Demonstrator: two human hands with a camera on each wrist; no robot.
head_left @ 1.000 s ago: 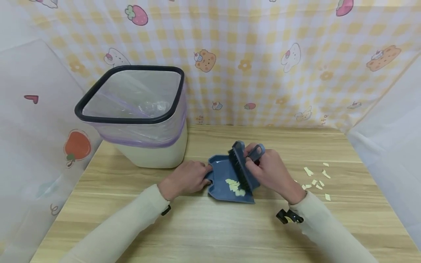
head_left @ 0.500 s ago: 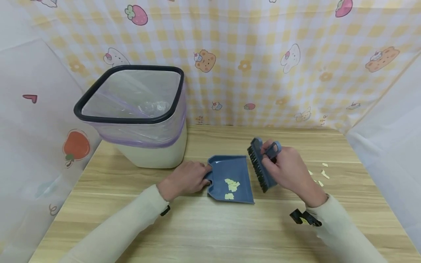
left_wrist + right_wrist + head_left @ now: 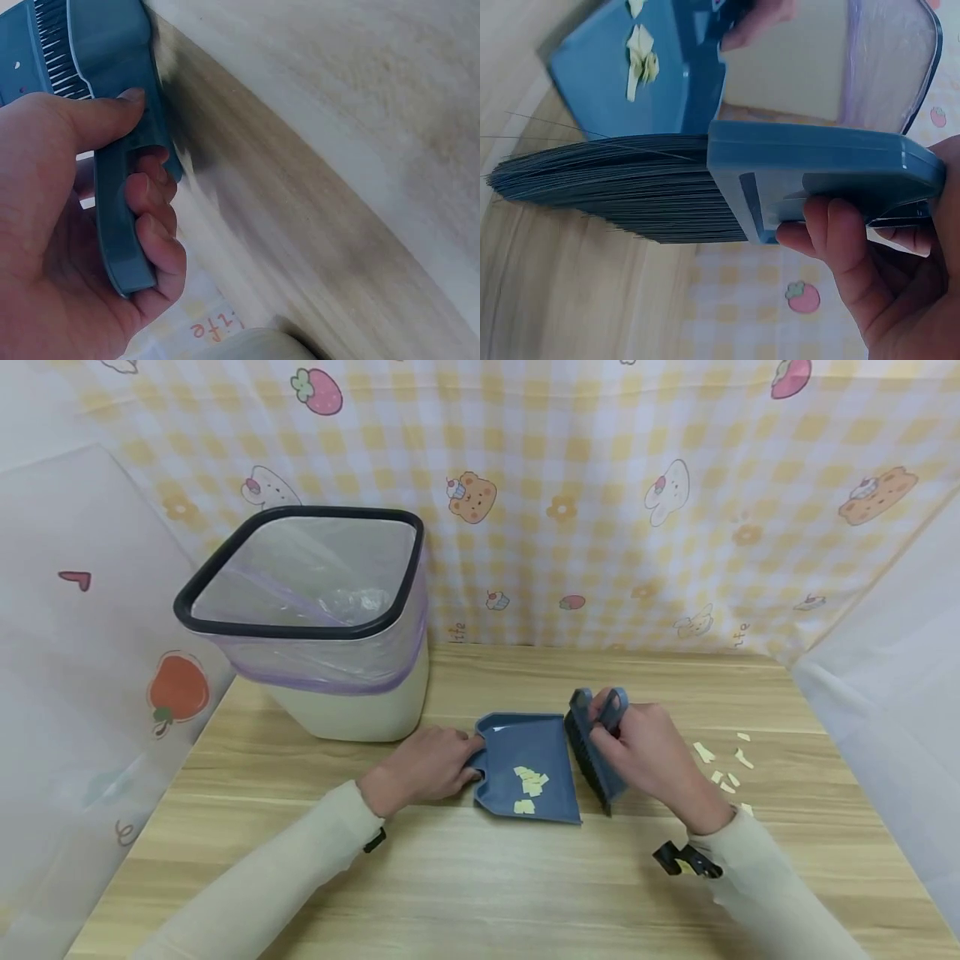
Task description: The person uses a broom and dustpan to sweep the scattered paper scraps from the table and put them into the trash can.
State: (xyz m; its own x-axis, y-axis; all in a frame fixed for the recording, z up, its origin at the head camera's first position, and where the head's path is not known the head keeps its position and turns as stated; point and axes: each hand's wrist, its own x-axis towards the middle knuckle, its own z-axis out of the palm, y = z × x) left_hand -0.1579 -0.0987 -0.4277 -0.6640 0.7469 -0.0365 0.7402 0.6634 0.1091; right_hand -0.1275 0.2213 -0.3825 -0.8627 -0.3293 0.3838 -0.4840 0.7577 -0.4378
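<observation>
In the head view my left hand (image 3: 431, 764) grips the handle of a blue dustpan (image 3: 525, 743) lying on the table. The left wrist view shows my fingers (image 3: 157, 247) curled round that handle (image 3: 124, 225), thumb on top. Pale yellow paper scraps (image 3: 532, 781) lie in the pan. To the right of the pan's front edge, my right hand (image 3: 648, 747) holds a blue hand brush (image 3: 592, 752) with dark bristles. In the right wrist view the bristles (image 3: 622, 187) point left, next to the pan. Part of the brush's grip is hidden by my fingers.
More paper scraps (image 3: 723, 772) are scattered on the wooden table (image 3: 480, 885), right of my right hand. A cream bin (image 3: 352, 714) with a black rim and a clear liner stands at the back left. A checked cloth (image 3: 562, 552) hangs behind.
The brush has moved right, out of the dustpan, then slightly back left and down toward the pan's front edge. Scraps in the pan sit slightly farther left. My left hand and the dustpan stay put.
</observation>
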